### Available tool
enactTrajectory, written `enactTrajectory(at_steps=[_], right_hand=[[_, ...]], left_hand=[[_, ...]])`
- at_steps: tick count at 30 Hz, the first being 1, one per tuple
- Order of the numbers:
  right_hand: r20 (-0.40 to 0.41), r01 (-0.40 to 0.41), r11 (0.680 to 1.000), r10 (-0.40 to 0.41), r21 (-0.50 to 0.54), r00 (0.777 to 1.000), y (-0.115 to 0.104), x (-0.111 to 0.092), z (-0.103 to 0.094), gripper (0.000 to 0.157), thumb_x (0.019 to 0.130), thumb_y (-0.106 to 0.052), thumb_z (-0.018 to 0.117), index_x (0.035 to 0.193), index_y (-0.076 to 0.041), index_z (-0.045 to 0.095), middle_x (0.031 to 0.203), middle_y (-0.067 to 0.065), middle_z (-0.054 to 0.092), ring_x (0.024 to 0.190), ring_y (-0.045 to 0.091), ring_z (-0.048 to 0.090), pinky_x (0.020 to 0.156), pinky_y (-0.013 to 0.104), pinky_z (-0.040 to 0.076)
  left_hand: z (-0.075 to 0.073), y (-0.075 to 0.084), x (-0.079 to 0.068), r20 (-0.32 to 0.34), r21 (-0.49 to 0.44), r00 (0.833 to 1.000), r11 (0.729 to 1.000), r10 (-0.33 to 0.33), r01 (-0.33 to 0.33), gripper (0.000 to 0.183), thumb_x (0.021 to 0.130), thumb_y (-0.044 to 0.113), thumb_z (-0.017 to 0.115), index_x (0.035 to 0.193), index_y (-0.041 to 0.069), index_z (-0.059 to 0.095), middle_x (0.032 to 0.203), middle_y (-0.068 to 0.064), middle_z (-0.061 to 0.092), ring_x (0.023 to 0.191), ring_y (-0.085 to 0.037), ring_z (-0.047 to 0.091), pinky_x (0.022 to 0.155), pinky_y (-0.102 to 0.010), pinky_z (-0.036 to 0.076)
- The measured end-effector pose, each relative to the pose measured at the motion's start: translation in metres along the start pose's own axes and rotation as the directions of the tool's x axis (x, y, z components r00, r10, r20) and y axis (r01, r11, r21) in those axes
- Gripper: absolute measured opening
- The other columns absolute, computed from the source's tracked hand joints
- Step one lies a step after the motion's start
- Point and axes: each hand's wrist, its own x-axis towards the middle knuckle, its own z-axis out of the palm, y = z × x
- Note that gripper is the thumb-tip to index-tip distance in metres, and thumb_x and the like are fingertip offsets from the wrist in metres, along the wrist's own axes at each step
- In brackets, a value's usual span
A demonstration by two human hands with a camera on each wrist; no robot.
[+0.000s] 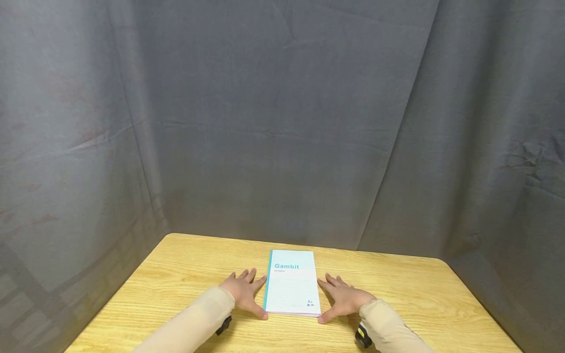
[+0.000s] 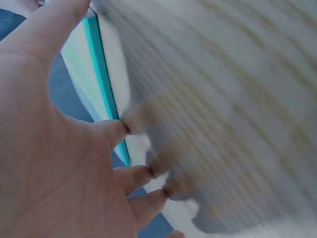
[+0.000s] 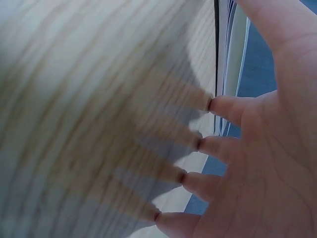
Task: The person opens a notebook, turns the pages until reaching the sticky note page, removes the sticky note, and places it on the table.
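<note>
A white notebook (image 1: pixel 292 289) with a teal spine and the word "Gambit" on its cover lies closed and flat on the wooden table. Beside its left edge, my left hand (image 1: pixel 245 291) rests on the tabletop with fingers spread. In the left wrist view, the index finger (image 2: pixel 115 131) is right by the teal spine (image 2: pixel 100 74). On the other side, my right hand (image 1: pixel 346 297) has its fingers spread too, fingertips on the wood. Page edges of the notebook (image 3: pixel 227 64) show near the index finger in the right wrist view. Neither hand grips the notebook.
The light wooden table (image 1: pixel 423 299) has rounded far corners. Grey cloth (image 1: pixel 273 122) hangs behind the table and along both sides. A dark band with a small device (image 1: pixel 363 336) is worn at the right wrist, and another dark device (image 1: pixel 223 325) at the left.
</note>
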Motion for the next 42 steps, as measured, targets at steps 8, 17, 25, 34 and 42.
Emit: enactTrajectory(at_steps=[8,17,25,34,42], right_hand=[[0.005,-0.003,1.000,0.004,-0.015,1.000,0.002,0.001,0.000,0.110,0.069,-0.060,0.078,0.152,-0.010,0.027,0.158,0.024,0.017,0.142,0.053,0.013,0.105,0.073,0.018],[-0.014,-0.006,0.999,0.005,-0.036,1.000,0.004,-0.001,0.002,0.109,0.068,-0.061,0.077,0.151,-0.010,0.029,0.157,0.025,0.019,0.140,0.056,0.015,0.103,0.075,0.019],[0.003,-0.008,1.000,0.008,-0.026,1.000,0.001,0.000,0.002,0.110,0.068,-0.063,0.076,0.152,-0.011,0.027,0.158,0.024,0.016,0.140,0.056,0.013,0.103,0.076,0.017],[-0.001,-0.002,0.999,0.002,-0.036,1.000,0.001,0.001,0.001,0.110,0.068,-0.064,0.076,0.152,-0.011,0.028,0.157,0.024,0.019,0.140,0.055,0.015,0.101,0.077,0.020],[0.010,0.003,1.000,-0.003,-0.027,1.000,0.001,0.002,0.000,0.111,0.068,-0.063,0.076,0.152,-0.010,0.027,0.158,0.024,0.017,0.140,0.056,0.013,0.101,0.077,0.019]], left_hand=[[-0.020,0.017,0.016,-0.083,-0.060,0.991,0.992,0.107,-0.112,0.090,0.074,0.068,0.067,0.147,0.022,0.041,0.150,-0.011,0.041,0.138,-0.031,0.039,0.111,-0.052,0.032],[-0.021,0.074,0.036,-0.147,-0.113,0.923,0.921,0.356,-0.373,0.073,0.085,0.055,0.065,0.148,0.039,0.034,0.157,-0.004,0.031,0.142,-0.024,0.034,0.107,-0.049,0.040],[-0.006,0.096,0.035,-0.098,0.075,0.919,0.923,0.383,-0.377,0.067,0.079,0.055,0.070,0.140,0.046,0.044,0.152,-0.003,0.039,0.139,-0.020,0.039,0.106,-0.044,0.042],[0.002,0.102,0.044,-0.074,0.145,0.927,0.924,0.367,-0.354,0.056,0.080,0.051,0.068,0.133,0.051,0.049,0.148,0.001,0.044,0.134,-0.020,0.044,0.093,-0.045,0.052],[-0.001,0.103,0.042,-0.102,0.104,0.915,0.919,0.391,-0.381,0.054,0.079,0.044,0.073,0.130,0.045,0.054,0.142,0.002,0.050,0.125,-0.020,0.053,0.091,-0.040,0.053]])
